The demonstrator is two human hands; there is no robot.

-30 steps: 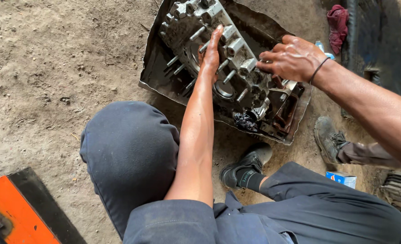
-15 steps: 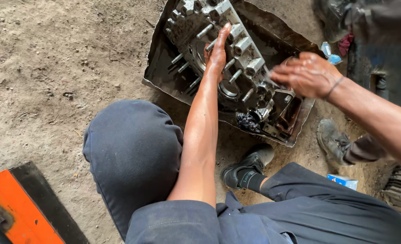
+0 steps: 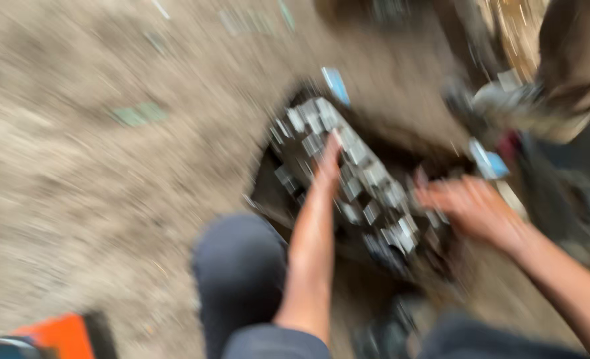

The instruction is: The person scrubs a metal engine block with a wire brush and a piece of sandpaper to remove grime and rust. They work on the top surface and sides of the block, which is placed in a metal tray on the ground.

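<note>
Though the whole view is smeared by motion blur, the main things can still be made out. A long grey metal engine part (image 3: 348,179), studded with many small square blocks, lies slantwise in a dark shallow tray (image 3: 268,193) that sits on the dusty dirt floor (image 3: 95,173). It runs from upper left to lower right across the middle of the picture.

The left hand (image 3: 327,167) reaches straight out along the person's bare forearm and rests flat on top of the engine part, near its middle. Its fingers (image 3: 335,143) look stretched out along the metal rather than curled round anything, though the blur hides whether they grip an edge.

The right hand (image 3: 471,209) comes in from the lower right and lies on the lower right end of the same part. Its fingers (image 3: 431,196) seem spread and bent down onto the metal; whether they are closed on a piece of it cannot be told.

Below the hands, the person's knee (image 3: 238,266) in dark blue-grey cloth sits just beside the tray's near edge, and a dark shoe (image 3: 384,332) shows at the bottom between the legs.

At the lower left corner lies an orange box (image 3: 55,332) with a black edge, well apart from the tray. A small blue scrap (image 3: 336,85) lies on the floor just beyond the far end of the engine part, and another blue scrap (image 3: 489,161) lies near the right hand. At the upper right stands another person's foot in a worn grey shoe (image 3: 514,100).
</note>
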